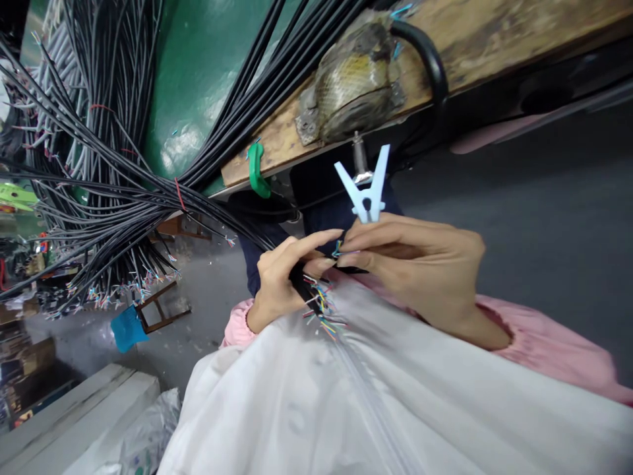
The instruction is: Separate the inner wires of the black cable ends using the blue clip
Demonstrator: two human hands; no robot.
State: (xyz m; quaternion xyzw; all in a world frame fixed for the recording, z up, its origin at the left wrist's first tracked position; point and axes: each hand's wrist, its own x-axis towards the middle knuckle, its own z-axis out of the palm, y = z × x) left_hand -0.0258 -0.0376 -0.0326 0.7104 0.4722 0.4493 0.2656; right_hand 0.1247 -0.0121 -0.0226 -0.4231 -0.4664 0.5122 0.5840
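Note:
My left hand [277,280] grips a bunch of black cables [302,285] near their stripped ends, where thin coloured wires [324,310] fan out. My right hand [415,264] pinches the fine wires of one cable between thumb and fingertips, right beside the left fingers. A pale blue plastic clip [366,188] stands just above my right hand, hanging from a metal fitting under the bench edge. Both hands work over a white cloth [346,409] on my lap.
Many black cables [113,191] hang off a green-topped wooden bench [469,46], tied with a red band [179,193]. A green hook [257,171] and a taped lump [353,82] sit on the bench edge. A small wooden stool [158,307] stands on the grey floor.

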